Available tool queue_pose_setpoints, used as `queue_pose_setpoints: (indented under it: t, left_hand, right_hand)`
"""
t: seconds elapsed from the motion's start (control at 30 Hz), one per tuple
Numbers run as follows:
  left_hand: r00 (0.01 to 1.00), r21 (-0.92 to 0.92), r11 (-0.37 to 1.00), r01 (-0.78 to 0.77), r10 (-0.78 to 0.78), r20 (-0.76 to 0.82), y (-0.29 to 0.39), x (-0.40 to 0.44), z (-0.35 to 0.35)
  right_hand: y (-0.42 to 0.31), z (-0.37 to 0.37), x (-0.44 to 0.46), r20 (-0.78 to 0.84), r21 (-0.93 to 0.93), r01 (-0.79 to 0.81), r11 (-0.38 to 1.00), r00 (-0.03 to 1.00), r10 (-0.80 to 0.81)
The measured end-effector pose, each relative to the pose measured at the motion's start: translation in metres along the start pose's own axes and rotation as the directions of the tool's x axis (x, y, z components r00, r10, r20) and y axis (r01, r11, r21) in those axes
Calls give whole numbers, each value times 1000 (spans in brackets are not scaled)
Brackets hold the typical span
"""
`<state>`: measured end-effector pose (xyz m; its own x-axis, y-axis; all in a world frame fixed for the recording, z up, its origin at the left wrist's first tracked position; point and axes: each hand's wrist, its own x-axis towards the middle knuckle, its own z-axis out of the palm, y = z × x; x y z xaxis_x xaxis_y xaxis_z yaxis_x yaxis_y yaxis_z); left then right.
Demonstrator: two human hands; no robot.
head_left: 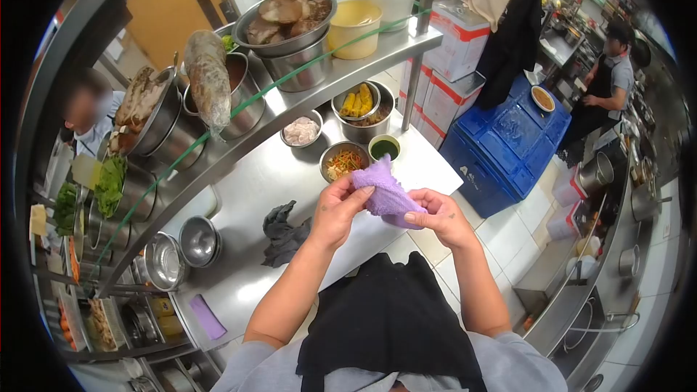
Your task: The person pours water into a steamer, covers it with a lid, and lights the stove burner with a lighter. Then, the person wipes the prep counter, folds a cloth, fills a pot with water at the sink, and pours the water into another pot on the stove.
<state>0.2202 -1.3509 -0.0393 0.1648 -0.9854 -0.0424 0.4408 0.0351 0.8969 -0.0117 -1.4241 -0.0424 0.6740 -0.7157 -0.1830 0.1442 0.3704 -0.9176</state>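
Note:
Between my two hands, in front of my chest, a purple cloth [385, 192] is held up, partly folded and bunched. My left hand [337, 210] pinches its left side between thumb and fingers. At the lower right edge, my right hand [441, 219] grips the same cloth. Just beyond it on the steel table stand a bowl of shredded vegetables [344, 162] and a small bowl of green sauce [384, 148]. A crumpled dark grey cloth [284, 234] lies left of my left forearm. Another purple cloth [208, 317], folded, lies at the table's near left.
A steel shelf [290, 104] with bowls of meat crosses above the table [250, 192]. Metal bowls [199, 239] sit on the left. A blue bin [501, 152] stands right of the table. One person [606, 76] is at the far right, another [94, 112] behind the shelf.

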Motion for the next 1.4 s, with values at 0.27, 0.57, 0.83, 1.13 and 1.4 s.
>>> queue_pose_setpoints:
  t: [0.27,0.57,0.83,1.13,1.4]
  left_hand:
    - [969,240,941,-239,246,0,53,-6,-20]
    - [967,82,967,-242,233,108,103,-24,-35]
    - [985,-332,928,-170,161,-55,125,-27,-56]
    - [937,228,911,345,-348,-28,-3,-124,-97]
    - [866,255,894,369,-230,-444,-30,-126,-136]
  right_hand:
    - [-12,8,4,123,-93,311,946,946,-299]
    - [-47,45,-5,35,-211,224,952,974,-222]
    - [-72,54,-9,-127,144,419,896,906,-403]
    - [7,3,-57,-230,-256,-318,913,937,262]
    - [-27,6,-48,-106,-595,83,799,978,-181]
